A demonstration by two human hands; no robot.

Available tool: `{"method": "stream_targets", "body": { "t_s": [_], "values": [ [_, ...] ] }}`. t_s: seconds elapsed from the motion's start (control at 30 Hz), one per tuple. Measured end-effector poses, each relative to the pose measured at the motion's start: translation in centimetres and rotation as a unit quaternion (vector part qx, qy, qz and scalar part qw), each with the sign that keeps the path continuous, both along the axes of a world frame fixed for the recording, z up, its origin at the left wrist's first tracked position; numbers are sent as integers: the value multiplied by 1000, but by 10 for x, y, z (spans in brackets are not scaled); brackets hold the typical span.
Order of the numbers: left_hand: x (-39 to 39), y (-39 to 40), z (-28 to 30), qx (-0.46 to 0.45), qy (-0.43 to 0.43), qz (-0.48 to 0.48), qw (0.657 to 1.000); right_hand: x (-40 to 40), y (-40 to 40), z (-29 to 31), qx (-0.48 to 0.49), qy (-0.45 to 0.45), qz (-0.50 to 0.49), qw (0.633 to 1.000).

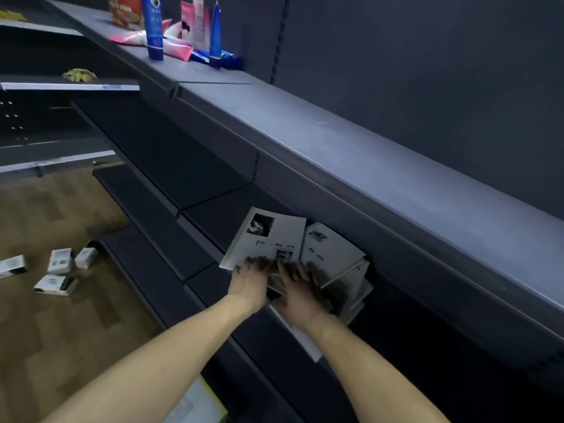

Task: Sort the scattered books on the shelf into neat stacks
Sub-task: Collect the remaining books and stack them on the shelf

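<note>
Upper shelf (351, 154) overhanging books (268, 236); boxes (59, 262) on floor (61, 331).

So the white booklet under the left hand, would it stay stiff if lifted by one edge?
Probably not. The white booklet looks thin with a soft paper cover, so it would likely sag. It seems light, and the left hand could probably slide it easily across the books beneath.

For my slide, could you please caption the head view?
Both hands, left hand and right hand, reach onto scattered white books on a dark shelf.
</note>
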State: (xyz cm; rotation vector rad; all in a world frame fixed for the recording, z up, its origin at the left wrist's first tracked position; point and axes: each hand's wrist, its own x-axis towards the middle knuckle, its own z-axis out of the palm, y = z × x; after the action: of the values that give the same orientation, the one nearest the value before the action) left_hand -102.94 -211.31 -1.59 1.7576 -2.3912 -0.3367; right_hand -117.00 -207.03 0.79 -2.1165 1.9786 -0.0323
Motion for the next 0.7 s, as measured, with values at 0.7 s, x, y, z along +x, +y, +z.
{"method": "stream_targets", "body": {
  "t_s": [0.7],
  "values": [
    [26, 3, -1, -38, 14, 37, 998, 30, 16, 9, -116, 43, -150, 981]
  ]
}}
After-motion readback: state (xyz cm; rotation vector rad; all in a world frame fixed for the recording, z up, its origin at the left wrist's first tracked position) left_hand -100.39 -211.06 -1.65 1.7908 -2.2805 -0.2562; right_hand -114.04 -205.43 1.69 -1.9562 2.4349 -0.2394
